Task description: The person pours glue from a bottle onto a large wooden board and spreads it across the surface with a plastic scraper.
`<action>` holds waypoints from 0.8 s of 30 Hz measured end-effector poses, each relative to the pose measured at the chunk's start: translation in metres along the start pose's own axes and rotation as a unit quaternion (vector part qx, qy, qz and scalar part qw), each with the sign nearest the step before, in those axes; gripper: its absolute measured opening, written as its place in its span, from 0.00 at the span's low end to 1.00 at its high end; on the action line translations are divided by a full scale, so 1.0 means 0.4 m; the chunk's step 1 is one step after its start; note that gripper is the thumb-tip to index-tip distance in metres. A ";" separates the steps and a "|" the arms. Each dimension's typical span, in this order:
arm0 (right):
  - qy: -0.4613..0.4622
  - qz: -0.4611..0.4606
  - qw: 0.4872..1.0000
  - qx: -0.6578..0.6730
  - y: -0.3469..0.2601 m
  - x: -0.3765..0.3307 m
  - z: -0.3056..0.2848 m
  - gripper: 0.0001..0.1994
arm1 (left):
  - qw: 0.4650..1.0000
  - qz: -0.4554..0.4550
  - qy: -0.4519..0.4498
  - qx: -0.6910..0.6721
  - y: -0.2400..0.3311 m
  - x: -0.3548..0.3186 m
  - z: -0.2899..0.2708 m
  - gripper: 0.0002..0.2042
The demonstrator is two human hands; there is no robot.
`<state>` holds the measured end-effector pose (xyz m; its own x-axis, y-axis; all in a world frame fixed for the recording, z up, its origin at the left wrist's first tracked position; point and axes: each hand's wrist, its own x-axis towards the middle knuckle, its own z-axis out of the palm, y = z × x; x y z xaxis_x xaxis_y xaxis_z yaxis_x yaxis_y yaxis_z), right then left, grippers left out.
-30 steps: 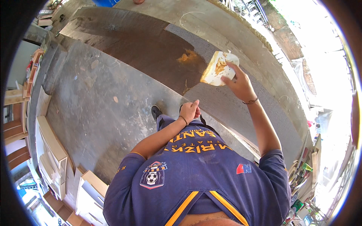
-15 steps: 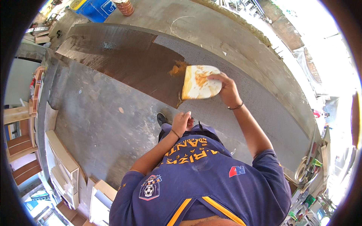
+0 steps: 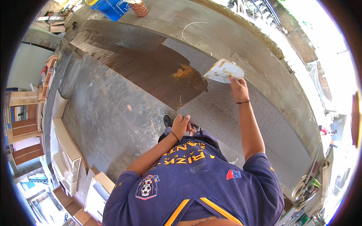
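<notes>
Right hand (image 3: pixel 239 87) lifted higher over the board (image 3: pixel 241 113) than a moment ago, fingers clamped on a glue-smeared white tub (image 3: pixel 225 70). Left hand (image 3: pixel 181 126) at knee, fingers curled, grip unclear. Orange glue blob (image 3: pixel 184 71) left of tub.

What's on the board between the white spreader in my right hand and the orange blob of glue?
Head view: only board surface, where dark coating meets grey, separates the white spreader in the right hand from the orange blob.

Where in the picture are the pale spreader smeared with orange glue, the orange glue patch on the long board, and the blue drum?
Pale spreader (image 3: pixel 225 70), head view, middle of its flat blade.
Orange glue patch (image 3: pixel 183 71), head view, centre of the smear.
Blue drum (image 3: pixel 109 6), head view, its side wall.
</notes>
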<state>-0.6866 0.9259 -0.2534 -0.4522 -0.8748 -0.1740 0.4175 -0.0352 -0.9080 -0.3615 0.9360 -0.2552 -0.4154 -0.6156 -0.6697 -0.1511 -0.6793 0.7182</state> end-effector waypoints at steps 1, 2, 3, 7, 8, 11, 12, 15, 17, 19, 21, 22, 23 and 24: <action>0.001 -0.012 0.999 0.039 -0.007 0.012 -0.015 0.14 | 1.000 0.004 -0.003 0.001 0.002 0.007 0.002 0.12; 0.002 -0.024 0.997 0.078 -0.016 0.022 -0.020 0.14 | 1.000 0.007 -0.006 0.003 0.008 0.010 0.010 0.12; 0.004 -0.035 0.992 0.117 -0.022 0.031 -0.020 0.14 | 1.000 0.011 -0.009 0.005 0.015 0.015 0.017 0.13; 0.012 -0.055 0.992 0.116 -0.026 0.040 -0.023 0.16 | 1.000 0.019 -0.001 -0.003 0.051 0.032 0.051 0.13; 0.008 -0.058 0.992 0.111 -0.034 0.037 -0.019 0.16 | 1.000 0.013 -0.003 0.002 0.049 0.040 0.052 0.13; -0.005 -0.046 0.995 0.090 -0.067 0.034 -0.004 0.16 | 1.000 -0.006 -0.013 0.020 0.047 0.052 0.042 0.13; -0.008 -0.027 0.997 0.076 -0.092 0.027 -0.001 0.15 | 0.999 -0.016 -0.018 0.027 0.048 0.051 0.040 0.12; -0.089 -0.061 0.980 -0.168 -0.205 0.005 0.048 0.12 | 1.000 -0.017 -0.003 0.023 0.063 0.043 0.045 0.13; -0.145 -0.086 0.883 -0.438 -0.248 0.018 0.077 0.11 | 1.000 -0.015 -0.011 0.023 0.060 0.048 0.035 0.13; -0.226 -0.112 0.771 -0.585 -0.288 0.012 0.186 0.12 | 0.999 -0.009 -0.006 0.043 0.061 0.043 0.024 0.13; -0.288 -0.142 0.682 -0.657 -0.260 0.021 0.260 0.13 | 0.999 -0.029 -0.019 0.033 0.073 0.038 0.019 0.13; -0.312 -0.158 0.662 -0.663 -0.214 0.037 0.267 0.14 | 0.998 -0.039 -0.028 0.030 0.078 0.042 0.020 0.14; -0.342 -0.175 0.639 -0.666 -0.193 0.045 0.297 0.14 | 0.999 -0.034 -0.030 0.027 0.078 0.046 0.016 0.15; -0.334 -0.183 0.613 -0.692 -0.186 0.049 0.315 0.15 | 0.998 -0.040 -0.035 0.028 0.076 0.049 0.015 0.15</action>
<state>-0.6273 0.8504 -0.1415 0.3013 -0.9497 -0.0859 -0.8930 -0.2494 -0.3746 -0.3795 0.9054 -0.2454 -0.4605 -0.5294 -0.7125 -0.2359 -0.7009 0.6731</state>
